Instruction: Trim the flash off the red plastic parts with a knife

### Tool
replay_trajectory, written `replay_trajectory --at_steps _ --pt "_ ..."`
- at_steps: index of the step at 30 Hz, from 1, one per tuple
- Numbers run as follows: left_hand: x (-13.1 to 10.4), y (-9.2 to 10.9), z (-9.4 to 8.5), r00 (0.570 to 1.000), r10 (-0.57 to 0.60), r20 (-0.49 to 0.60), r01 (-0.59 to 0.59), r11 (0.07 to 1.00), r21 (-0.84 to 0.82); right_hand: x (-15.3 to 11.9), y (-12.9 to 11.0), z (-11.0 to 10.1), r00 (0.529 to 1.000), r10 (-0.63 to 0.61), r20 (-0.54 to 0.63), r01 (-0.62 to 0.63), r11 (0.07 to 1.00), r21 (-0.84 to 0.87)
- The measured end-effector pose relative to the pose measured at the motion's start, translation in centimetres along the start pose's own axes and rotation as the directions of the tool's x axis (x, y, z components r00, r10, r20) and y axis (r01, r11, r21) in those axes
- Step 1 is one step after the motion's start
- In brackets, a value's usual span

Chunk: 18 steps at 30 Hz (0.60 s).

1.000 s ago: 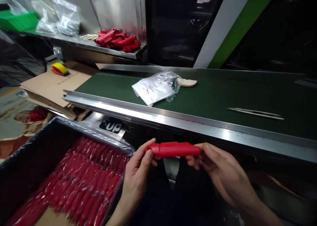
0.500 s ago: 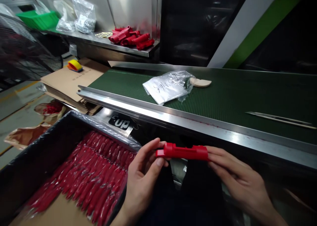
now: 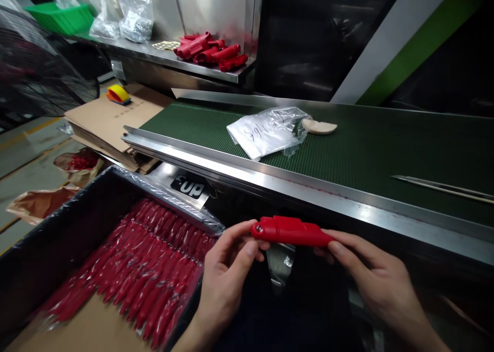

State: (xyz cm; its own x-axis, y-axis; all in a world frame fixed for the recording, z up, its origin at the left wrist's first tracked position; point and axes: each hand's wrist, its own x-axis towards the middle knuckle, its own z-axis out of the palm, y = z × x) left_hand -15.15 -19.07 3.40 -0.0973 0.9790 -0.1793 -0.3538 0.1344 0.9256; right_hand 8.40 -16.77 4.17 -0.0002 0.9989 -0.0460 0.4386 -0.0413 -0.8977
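A red plastic housing [image 3: 291,230], long and rounded with a small metal screw or insert at its left end, is held level between both hands in front of the belt's near rail. My left hand [image 3: 231,264] is closed on its left end, thumb below and fingers behind. Its right, tapering end is pinched by my right hand [image 3: 370,269], thumb in front and the other fingers partly hidden behind. Below and to the left, a black-lined bin [image 3: 42,257] holds rows of red pieces [image 3: 154,269] in clear plastic.
A green conveyor belt [image 3: 358,156] carries a clear plastic bag [image 3: 262,133], a pale curved piece [image 3: 322,127] and tweezers [image 3: 443,186]. Red housings [image 3: 212,51] lie on a steel shelf [image 3: 154,56]. Flat cardboard [image 3: 111,118] with a tape roll [image 3: 118,94] stands left, near a fan [image 3: 42,58].
The red housing has been turned over in my hands, from its notched side to its smooth side with the metal spot. The view has shifted slightly.
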Motion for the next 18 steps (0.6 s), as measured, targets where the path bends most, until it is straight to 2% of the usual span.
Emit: replay_trajectory --at_steps 3,7,9,11,12,14,16,17,18 --pt "0.3 -0.2 -0.2 0.999 -0.015 -0.035 0.014 1.000 -0.008 0.0 0.0 0.1 0.996 0.064 0.060 -0.068 0.995 0.078" --pt "0.7 -0.2 -0.3 0.995 -0.077 -0.061 0.075 0.997 -0.030 0.0 -0.6 0.9 0.997 0.021 0.075 -0.028 0.996 0.087" --pt "1.0 -0.3 0.1 0.983 -0.148 -0.106 0.135 0.983 -0.121 0.1 -1.3 2.1 0.999 -0.053 -0.007 0.053 0.998 0.018" --pt "1.3 -0.4 0.7 0.966 -0.221 -0.130 0.177 0.941 -0.288 0.3 -2.2 3.7 0.961 -0.262 -0.090 0.253 0.962 -0.102" --pt "1.4 -0.3 1.0 0.958 -0.254 -0.135 0.187 0.907 -0.377 0.5 -2.8 4.7 0.902 -0.423 -0.088 0.404 0.897 -0.178" --pt "1.7 0.0 1.3 0.940 -0.310 -0.146 0.197 0.838 -0.509 1.0 -3.8 6.4 0.705 -0.709 0.036 0.682 0.662 -0.313" --pt "2.0 0.4 1.0 0.910 -0.380 -0.163 0.230 0.793 -0.564 1.7 -4.9 7.3 0.516 -0.834 0.198 0.831 0.430 -0.354" --pt "2.2 0.7 0.6 0.898 -0.409 -0.163 0.253 0.782 -0.569 2.2 -5.5 7.4 0.453 -0.848 0.273 0.873 0.361 -0.328" --pt "2.3 0.9 0.2 0.889 -0.425 -0.170 0.268 0.784 -0.560 2.9 -6.0 7.2 0.421 -0.845 0.331 0.898 0.335 -0.285"
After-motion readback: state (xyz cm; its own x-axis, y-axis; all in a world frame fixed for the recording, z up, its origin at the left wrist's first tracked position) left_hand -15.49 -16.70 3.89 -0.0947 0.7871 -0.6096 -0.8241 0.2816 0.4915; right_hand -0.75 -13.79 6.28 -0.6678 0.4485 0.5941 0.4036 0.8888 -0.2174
